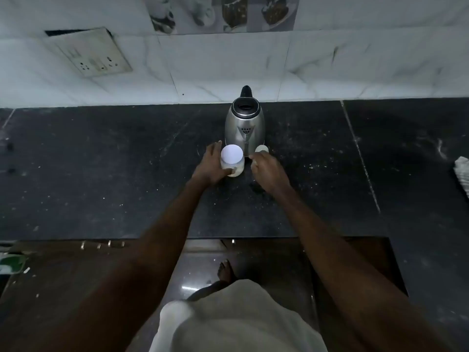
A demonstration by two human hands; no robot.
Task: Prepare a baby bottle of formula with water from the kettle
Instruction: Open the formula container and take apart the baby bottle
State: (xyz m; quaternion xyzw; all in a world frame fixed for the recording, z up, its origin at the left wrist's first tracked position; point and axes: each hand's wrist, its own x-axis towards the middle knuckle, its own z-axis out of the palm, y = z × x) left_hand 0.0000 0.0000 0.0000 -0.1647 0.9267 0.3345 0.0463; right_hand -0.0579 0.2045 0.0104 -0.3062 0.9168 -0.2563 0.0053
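A steel kettle (244, 127) with a black lid stands near the back of the dark counter (101, 174), spout toward me. In front of it sits a clear jar (233, 161) with a white lid and pale powder inside; my left hand (212, 165) is wrapped around its left side. Just right of the jar, my right hand (269, 170) has its fingers curled over a small object that it mostly hides. A white rounded top, probably the baby bottle (262, 148), shows right behind that hand's fingers; whether the hand grips it is unclear.
A switch and socket panel (88, 53) is on the tiled wall at the back left. A crumpled cloth (462, 171) lies at the counter's right edge. The counter's front edge runs just below my forearms, with cabinet fronts and floor beneath.
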